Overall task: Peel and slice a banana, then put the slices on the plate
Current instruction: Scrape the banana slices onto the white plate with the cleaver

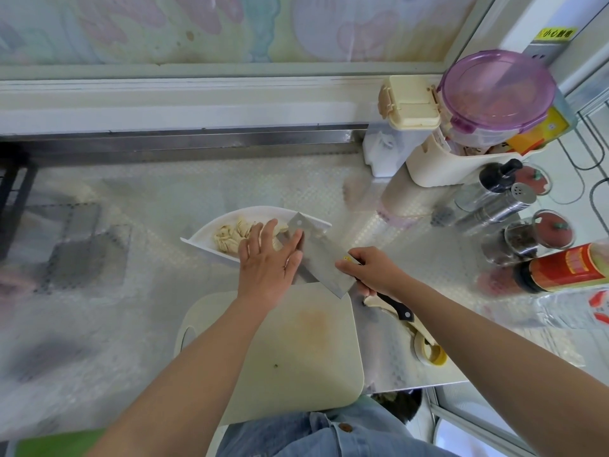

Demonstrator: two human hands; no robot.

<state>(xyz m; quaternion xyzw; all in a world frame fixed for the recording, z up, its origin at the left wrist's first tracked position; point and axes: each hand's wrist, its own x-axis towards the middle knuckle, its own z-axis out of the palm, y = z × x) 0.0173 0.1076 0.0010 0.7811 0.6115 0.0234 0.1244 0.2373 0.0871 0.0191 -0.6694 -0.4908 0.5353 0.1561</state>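
A white plate stands beyond the cutting board and holds several pale banana slices. My right hand grips the black handle of a cleaver, whose broad blade lies tilted over the plate's near edge. My left hand has straight fingers laid flat against the blade's face, above the slices. The banana peel lies on the counter to the right of the board. The board's top is bare apart from a yellowish stain.
Jars, a pepper shaker, a red-labelled bottle and a purple-lidded container crowd the back right. A white caddy stands by the wall. The counter's front edge runs just behind the board's near side.
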